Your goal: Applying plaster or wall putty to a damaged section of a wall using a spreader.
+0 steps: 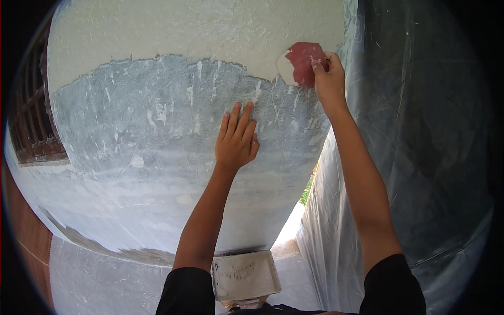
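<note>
Both arms (206,215) raised; right fingers (318,70) pinch red scraper (303,64).

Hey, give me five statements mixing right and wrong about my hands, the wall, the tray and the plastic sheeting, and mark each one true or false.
1. The bare right hand holds a flat red spreader. True.
2. The bare left hand holds a paintbrush. False: no tool shows in it; it is open, fingers extended, in front of the wall.
3. The wall's cream coating lies above its rough, streaked grey area. True.
4. The off-white rectangular tray is at the picture's upper left. False: it is near the lower edge, between the arms.
5. Translucent plastic sheeting hangs to the right of the wall. True.
</note>
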Motion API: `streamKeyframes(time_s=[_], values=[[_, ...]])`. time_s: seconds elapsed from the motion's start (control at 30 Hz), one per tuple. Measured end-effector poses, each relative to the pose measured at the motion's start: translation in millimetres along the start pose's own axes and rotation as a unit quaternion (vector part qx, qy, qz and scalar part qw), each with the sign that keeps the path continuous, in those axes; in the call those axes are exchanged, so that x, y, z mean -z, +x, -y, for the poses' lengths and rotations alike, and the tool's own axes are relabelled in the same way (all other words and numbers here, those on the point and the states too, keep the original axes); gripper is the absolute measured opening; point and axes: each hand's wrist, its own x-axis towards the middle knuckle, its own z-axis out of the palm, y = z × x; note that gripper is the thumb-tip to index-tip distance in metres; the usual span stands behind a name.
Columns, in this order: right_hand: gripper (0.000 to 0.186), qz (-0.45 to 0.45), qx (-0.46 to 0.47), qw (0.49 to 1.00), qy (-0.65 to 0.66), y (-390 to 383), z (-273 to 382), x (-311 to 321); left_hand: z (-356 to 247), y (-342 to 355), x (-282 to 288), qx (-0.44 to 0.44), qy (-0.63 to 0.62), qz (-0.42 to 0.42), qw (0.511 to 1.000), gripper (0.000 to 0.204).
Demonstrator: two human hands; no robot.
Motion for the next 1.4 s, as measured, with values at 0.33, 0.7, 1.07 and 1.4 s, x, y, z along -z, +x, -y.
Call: streamKeyframes(time_s=[0.33,0.7,1.07,1.4], values=[[0.019,-0.016,-0.021,1.000,-0.007,-5,6,0,-1,-1,-3,0.000,-0.003,-0.007,1.000,0.029],[0.013,-0.007,-0.018,0.997,0.077,11,-2,8,-2,0,-5,-0.004,-0.007,-0.021,1.000,0.027],[0.015,-0.007,0.034,0.996,0.078,31,-3,15,-1,0,-5,-0.003,-0.020,-0.020,1.000,0.025],[0.015,0.014,0.024,0.999,0.047,28,1,12,-1,-1,-3,0.004,-0.025,-0.013,1.000,0.022]])
